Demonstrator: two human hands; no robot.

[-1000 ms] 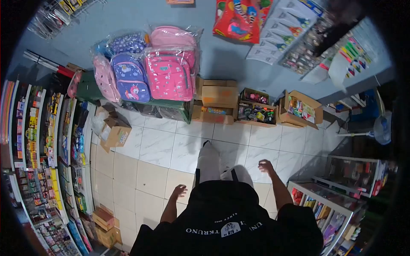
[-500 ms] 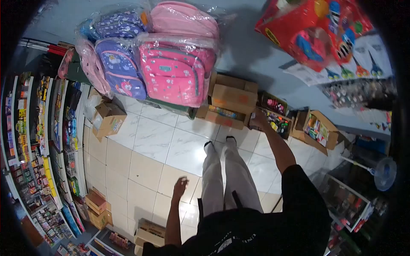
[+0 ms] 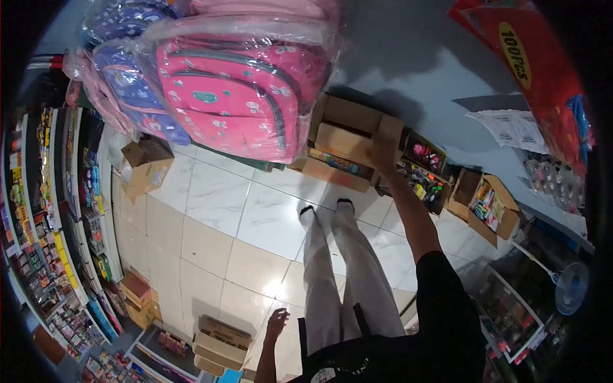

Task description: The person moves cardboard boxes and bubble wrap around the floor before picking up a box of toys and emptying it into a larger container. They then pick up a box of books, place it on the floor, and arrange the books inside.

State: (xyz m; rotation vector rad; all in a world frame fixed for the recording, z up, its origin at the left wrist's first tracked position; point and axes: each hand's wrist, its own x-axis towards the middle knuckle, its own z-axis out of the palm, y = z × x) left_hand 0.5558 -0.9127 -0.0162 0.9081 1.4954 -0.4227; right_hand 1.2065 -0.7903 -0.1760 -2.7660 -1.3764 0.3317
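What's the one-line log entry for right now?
right hand: at open cardboard box, grip unclear | left hand: hangs above tiled floor, apparently empty | pink backpack: plastic-wrapped, left of box

Brown cardboard box (image 3: 345, 142), top open, upright on white tiled floor (image 3: 281, 204) near the wall (image 3: 440, 80). Brown panel crosses its middle; colorful packs (image 3: 336, 162) visible in front section, too small to identify. Right end partly hidden.
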